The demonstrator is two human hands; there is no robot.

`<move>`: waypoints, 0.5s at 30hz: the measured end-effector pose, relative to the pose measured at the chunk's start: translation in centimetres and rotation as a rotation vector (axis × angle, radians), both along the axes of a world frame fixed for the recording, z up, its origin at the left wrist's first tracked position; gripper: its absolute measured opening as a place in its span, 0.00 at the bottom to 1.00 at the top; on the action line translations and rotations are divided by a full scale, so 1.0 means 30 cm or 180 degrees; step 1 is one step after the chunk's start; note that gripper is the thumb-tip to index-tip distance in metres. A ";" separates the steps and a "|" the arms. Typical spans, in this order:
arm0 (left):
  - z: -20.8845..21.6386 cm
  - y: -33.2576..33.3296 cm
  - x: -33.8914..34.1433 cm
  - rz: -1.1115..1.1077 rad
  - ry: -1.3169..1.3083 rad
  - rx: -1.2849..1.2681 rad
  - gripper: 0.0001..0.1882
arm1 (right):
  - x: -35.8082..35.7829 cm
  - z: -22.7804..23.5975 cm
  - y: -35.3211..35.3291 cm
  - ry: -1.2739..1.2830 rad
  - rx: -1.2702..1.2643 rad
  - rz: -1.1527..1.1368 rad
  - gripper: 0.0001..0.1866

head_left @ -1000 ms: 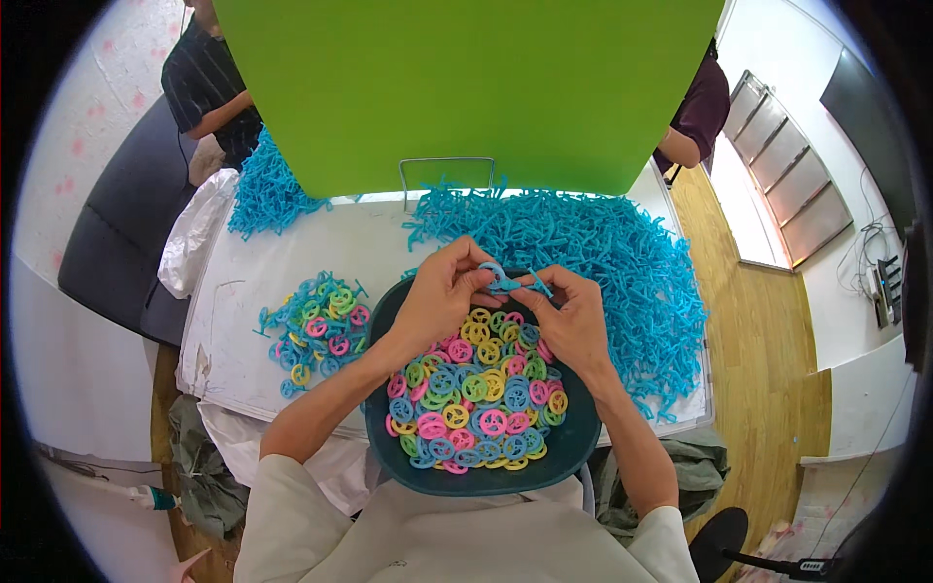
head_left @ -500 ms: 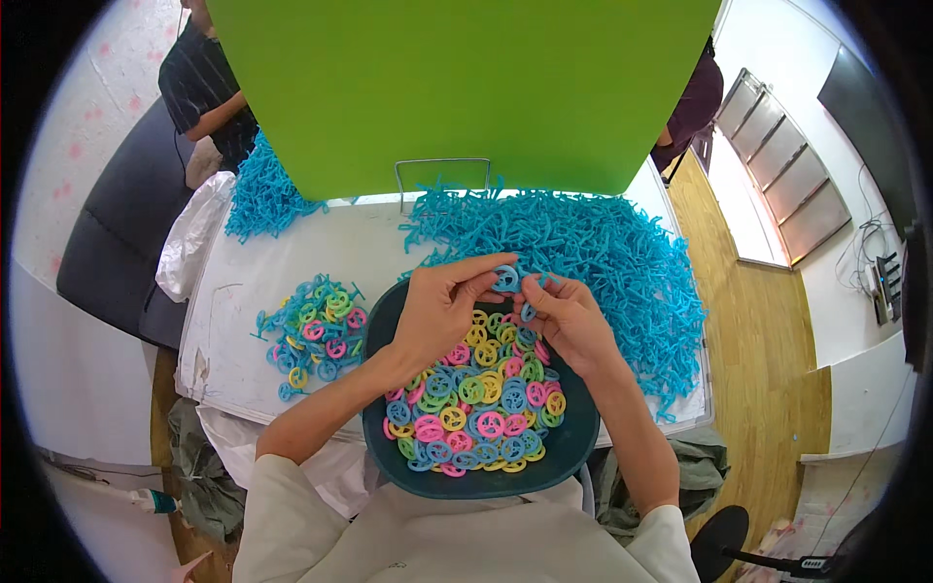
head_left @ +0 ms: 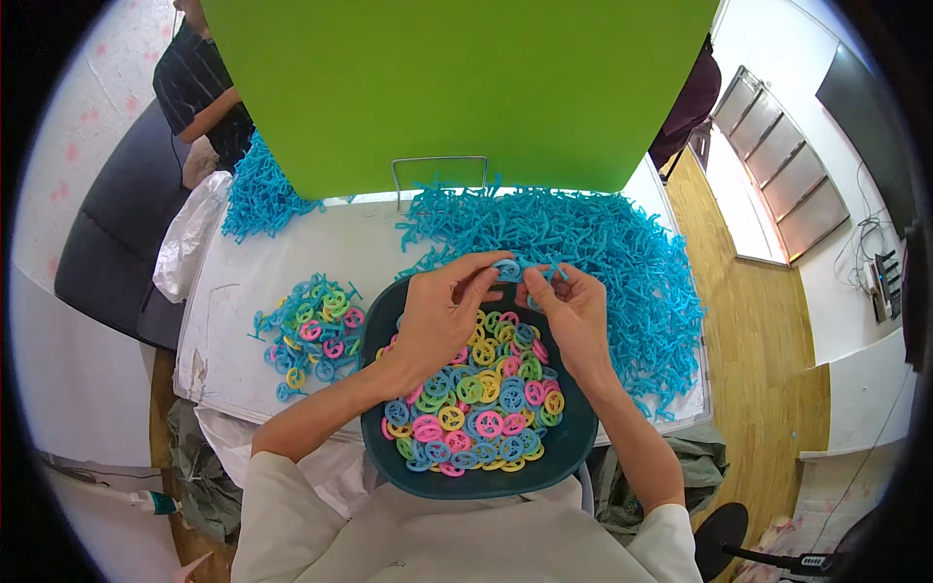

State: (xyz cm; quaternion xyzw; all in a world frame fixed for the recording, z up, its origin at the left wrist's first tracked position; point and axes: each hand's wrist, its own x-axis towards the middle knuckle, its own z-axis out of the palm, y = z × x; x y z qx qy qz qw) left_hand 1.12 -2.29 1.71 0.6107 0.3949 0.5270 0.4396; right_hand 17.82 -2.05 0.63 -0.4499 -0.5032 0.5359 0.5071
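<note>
Above the far rim of a dark green basin (head_left: 486,488), my two hands meet. My left hand (head_left: 439,306) is closed, pinching a small blue plastic wheel (head_left: 506,270) between thumb and fingertips. Close against it, my right hand (head_left: 575,316) is closed on a thin blue plastic stem (head_left: 550,269), with part of another blue ring partly hidden under the fingers. Whether stem and wheel are joined cannot be made out. Below the hands, the basin holds many small spoked wheels (head_left: 489,424) in pink, yellow, green and blue.
A large heap of blue stems (head_left: 622,282) covers the right of the white table (head_left: 233,321). At left lies a small pile of coloured wheels with stems (head_left: 316,325). A green panel (head_left: 457,97) stands behind, a wire stand (head_left: 439,159) before it. A person (head_left: 204,92) is beyond at left.
Both hands stay together over the basin's far edge. The right fingers have shifted slightly, and the stem shows more clearly beside the wheel. The piles look the same.
</note>
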 end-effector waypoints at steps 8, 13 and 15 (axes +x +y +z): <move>-0.005 -0.011 -0.002 0.0029 0.0098 -0.0168 0.12 | -0.004 -0.003 0.007 0.1062 -0.0684 0.0077 0.08; 0.007 0.003 -0.022 -0.0237 -0.0242 -0.0407 0.12 | -0.011 0.002 0.000 -0.0793 0.0817 -0.0403 0.07; 0.016 -0.007 -0.029 -0.0228 0.0172 -0.0190 0.12 | -0.011 0.023 -0.006 -0.0877 0.0883 -0.0411 0.08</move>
